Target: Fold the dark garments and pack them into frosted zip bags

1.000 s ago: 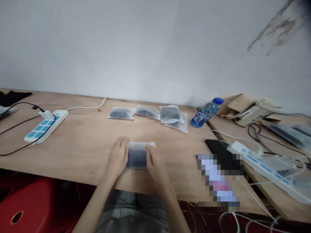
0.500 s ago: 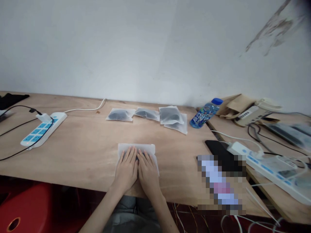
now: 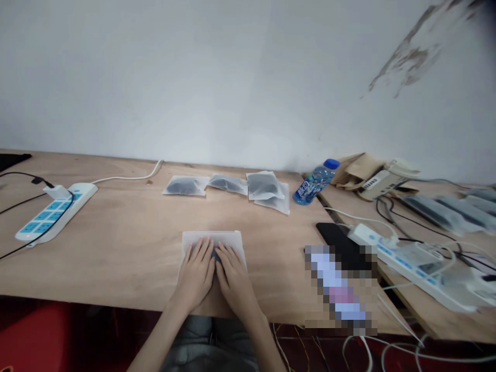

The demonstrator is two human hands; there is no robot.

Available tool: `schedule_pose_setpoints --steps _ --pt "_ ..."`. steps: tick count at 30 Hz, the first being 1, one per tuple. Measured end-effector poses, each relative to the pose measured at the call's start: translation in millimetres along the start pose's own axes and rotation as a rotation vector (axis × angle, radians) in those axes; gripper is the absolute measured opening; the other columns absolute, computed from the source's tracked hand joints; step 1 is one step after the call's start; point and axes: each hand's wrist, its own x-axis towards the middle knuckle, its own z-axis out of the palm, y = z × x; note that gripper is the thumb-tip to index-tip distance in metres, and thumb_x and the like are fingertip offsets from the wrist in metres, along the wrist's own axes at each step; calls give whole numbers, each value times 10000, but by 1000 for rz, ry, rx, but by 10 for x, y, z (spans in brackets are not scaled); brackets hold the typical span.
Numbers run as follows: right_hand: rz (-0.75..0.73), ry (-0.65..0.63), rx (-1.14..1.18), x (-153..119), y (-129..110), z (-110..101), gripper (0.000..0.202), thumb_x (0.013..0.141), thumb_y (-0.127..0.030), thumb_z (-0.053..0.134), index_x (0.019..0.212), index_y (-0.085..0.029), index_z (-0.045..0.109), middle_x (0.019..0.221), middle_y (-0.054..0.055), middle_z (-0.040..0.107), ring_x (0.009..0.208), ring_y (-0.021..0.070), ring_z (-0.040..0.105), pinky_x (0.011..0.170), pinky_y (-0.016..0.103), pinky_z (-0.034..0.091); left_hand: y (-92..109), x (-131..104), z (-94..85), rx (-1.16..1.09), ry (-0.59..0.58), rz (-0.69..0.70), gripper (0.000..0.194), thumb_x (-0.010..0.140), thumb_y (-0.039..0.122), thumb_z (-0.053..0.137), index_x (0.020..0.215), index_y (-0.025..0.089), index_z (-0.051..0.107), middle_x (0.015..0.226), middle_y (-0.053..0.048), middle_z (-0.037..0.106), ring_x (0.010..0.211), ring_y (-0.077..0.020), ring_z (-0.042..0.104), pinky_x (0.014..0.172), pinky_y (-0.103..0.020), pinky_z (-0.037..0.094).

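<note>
Covering most of a frosted bag [image 3: 211, 236] with left hand [image 3: 197, 274] and right hand [image 3: 232, 271], laid flat and unclenched, side by side. Lying near the front edge of the wooden table [image 3: 116, 232], in front of other frosted bags [image 3: 263, 185] and left of the blue-capped bottle [image 3: 314, 183].

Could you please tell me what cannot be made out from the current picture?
All in the head view:
- Contents of the near pouch: mostly hidden by the left hand and right hand.
- Contents of the far pouches: obscured by frosted material.
- Pixelated object: details masked.
- Red stool: cut off by the left and bottom edges.
</note>
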Motion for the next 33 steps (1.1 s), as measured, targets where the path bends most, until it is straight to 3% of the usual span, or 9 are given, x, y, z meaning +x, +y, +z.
schedule_pose_setpoints --steps 5,10,13,16,20,24,28,33 --pt "-12 41 -59 -302 49 -132 472 952 -174 410 1420 -193 460 1461 82 478 1390 243 385 1102 481 412 39 -261 -195 -58 37 -31 464 966 223 363 1425 186 423 1539 -76 363 1445 -243 281 1156 -501 325" --pt "-55 -6 -168 -622 9 -210 618 951 -142 391 1534 -252 218 1505 32 415 1396 226 375 1092 440 434 140 -579 -352 -92 -11 -29 516 958 202 384 1466 289 356 1536 -5 375 1405 -200 366 1097 -392 438" --pt "-67 -66 -241 -700 -37 -216 676 951 -167 396 1551 -246 94 1541 29 345 1402 237 363 1092 443 430 159 -655 -315 -15 -45 5 586 958 214 383 1519 288 229 1559 -9 327 1428 -225 321 1081 -410 445" --pt "-49 -89 -290 -667 -28 -180 687 952 -199 398 1551 -245 66 1557 25 303 1416 250 334 1100 456 411 126 -610 -192 61 -60 44 619 960 222 371 1537 259 150 1583 -31 264 1453 -264 253 1088 -456 416" --pt "23 -136 -316 -450 128 -153 603 964 -240 373 1539 -243 190 1558 17 294 1434 256 294 1110 466 380 38 -363 6 52 -51 78 589 972 245 351 1534 243 175 1591 -44 238 1461 -267 228 1105 -446 378" --pt "100 -203 -324 -97 377 -210 532 980 -290 331 1505 -205 316 1549 39 318 1432 252 300 1118 460 352 -57 54 175 14 -79 110 527 991 292 311 1513 241 264 1591 -53 237 1459 -271 233 1115 -453 350" --pt "157 -242 -364 285 626 -229 529 986 -331 308 1483 -160 366 1529 81 361 1422 272 318 1124 479 316 -169 519 292 -57 -149 113 517 1001 343 261 1503 221 295 1583 -66 255 1461 -268 229 1127 -467 322" --pt "183 -195 -378 686 865 -117 517 987 -360 314 1475 -202 384 1527 85 375 1411 267 341 1116 492 300 -333 995 389 -158 -185 80 550 996 363 239 1514 176 259 1579 -89 261 1468 -255 210 1153 -461 270"
